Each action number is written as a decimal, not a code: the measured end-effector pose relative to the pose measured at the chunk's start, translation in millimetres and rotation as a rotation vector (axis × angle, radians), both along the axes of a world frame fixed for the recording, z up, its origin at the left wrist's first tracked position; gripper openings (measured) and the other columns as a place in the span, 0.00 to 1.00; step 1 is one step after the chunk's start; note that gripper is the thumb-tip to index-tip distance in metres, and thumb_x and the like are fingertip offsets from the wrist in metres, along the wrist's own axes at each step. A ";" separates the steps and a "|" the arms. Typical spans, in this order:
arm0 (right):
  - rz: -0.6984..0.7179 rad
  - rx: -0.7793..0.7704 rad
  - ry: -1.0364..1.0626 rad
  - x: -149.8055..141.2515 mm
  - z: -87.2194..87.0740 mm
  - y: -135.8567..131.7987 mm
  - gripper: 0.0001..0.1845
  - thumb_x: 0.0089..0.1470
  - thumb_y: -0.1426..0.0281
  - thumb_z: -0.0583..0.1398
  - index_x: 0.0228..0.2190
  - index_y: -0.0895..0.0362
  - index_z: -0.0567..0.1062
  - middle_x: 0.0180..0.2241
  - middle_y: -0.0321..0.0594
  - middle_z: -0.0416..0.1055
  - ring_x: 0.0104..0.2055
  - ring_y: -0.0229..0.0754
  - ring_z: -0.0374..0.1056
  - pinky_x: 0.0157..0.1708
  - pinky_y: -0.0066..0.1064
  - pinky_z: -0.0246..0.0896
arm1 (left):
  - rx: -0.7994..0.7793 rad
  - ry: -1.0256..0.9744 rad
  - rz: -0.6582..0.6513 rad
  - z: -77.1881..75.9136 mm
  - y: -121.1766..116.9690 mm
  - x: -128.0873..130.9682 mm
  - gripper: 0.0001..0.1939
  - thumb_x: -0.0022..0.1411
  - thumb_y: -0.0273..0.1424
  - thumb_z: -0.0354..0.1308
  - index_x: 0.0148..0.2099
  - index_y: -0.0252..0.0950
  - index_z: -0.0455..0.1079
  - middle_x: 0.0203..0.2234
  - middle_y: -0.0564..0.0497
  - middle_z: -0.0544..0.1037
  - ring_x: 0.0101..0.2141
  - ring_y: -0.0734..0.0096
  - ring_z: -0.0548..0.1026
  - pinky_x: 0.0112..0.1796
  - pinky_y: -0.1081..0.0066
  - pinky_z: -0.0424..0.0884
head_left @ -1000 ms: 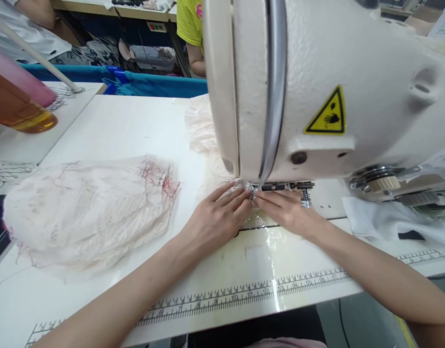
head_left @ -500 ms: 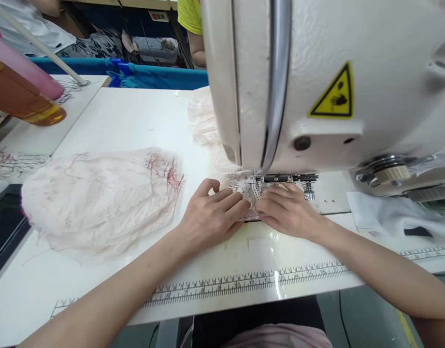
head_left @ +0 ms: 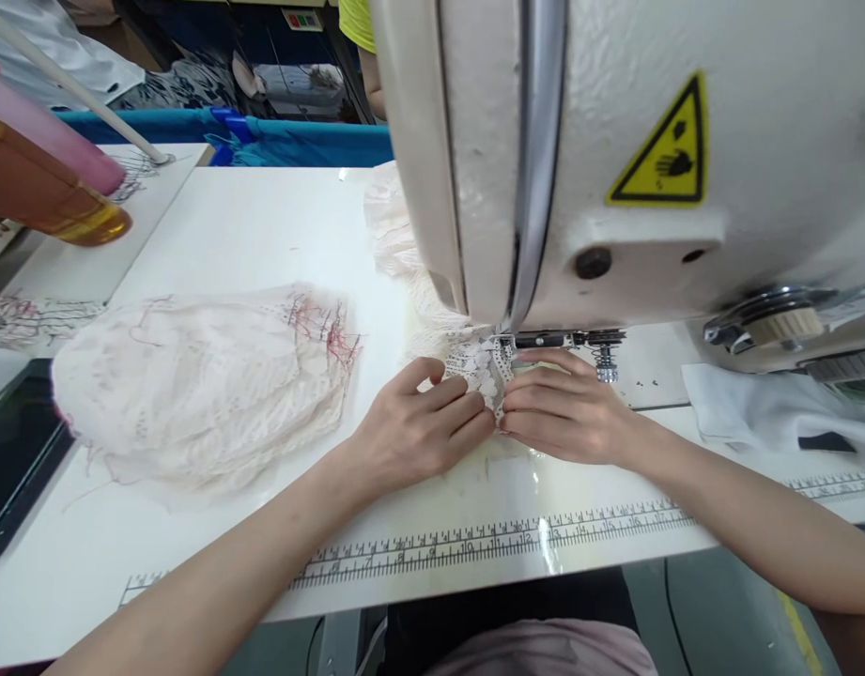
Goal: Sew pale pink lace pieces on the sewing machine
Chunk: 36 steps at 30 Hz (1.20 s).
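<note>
A piece of white lace fabric (head_left: 480,368) runs under the presser foot of the sewing machine (head_left: 474,169), and more of it lies bunched behind the machine head. My left hand (head_left: 426,418) is closed on the lace's near left edge, its fingers curled. Just to its right, my right hand (head_left: 563,408) pinches the lace edge close to the presser foot, fingers bent and pressed together. Both sets of fingertips almost meet at the front of the lace. The needle itself is hard to make out.
A pile of white lace pieces (head_left: 207,385) with red threads lies left. Beyond are a dark phone-like device (head_left: 23,451), an amber bottle (head_left: 52,192) and a pink bottle (head_left: 58,131). White cloth (head_left: 763,408) lies right. A ruler strip (head_left: 488,545) edges the table. Other people sit behind.
The fingers of my right hand have straightened a little and lie more level along the lace. More of the lace shows between my hands. The view has shifted slightly.
</note>
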State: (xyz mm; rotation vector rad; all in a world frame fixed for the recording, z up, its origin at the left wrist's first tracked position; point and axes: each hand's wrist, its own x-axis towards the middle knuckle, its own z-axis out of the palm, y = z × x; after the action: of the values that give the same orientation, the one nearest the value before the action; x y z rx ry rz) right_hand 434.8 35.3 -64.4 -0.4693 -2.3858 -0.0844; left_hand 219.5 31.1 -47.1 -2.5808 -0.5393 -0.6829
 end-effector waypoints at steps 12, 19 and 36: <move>-0.009 0.017 -0.068 -0.3 -4.0 -1.6 0.04 0.56 0.77 0.60 0.32 0.57 0.74 0.32 0.30 0.77 0.36 0.33 0.72 0.44 0.29 0.71 | -0.387 0.112 0.105 -14.1 2.1 -4.0 0.27 0.64 0.34 0.47 0.62 0.23 0.58 0.58 0.36 0.67 0.57 0.53 0.67 0.53 0.56 0.69; 0.012 0.066 -0.034 -9.5 -2.4 -2.5 0.05 0.56 0.77 0.60 0.29 0.58 0.74 0.29 0.30 0.77 0.33 0.33 0.72 0.36 0.26 0.72 | -0.350 0.124 0.086 -10.7 10.5 -10.1 0.25 0.66 0.35 0.44 0.58 0.25 0.65 0.55 0.40 0.70 0.54 0.56 0.70 0.54 0.57 0.68; -0.078 0.004 -0.106 -3.3 -15.5 -3.8 0.08 0.58 0.77 0.57 0.32 0.55 0.74 0.30 0.32 0.75 0.38 0.34 0.70 0.38 0.28 0.69 | -0.310 0.116 0.150 -8.0 9.9 -3.3 0.24 0.63 0.34 0.47 0.56 0.24 0.67 0.53 0.40 0.73 0.51 0.54 0.73 0.52 0.56 0.70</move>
State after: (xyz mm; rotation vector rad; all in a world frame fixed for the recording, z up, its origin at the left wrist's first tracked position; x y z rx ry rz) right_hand 431.6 31.5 -79.9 -0.5693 -2.4695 -0.1527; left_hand 216.2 41.1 -55.2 -2.8041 -0.8484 -0.4238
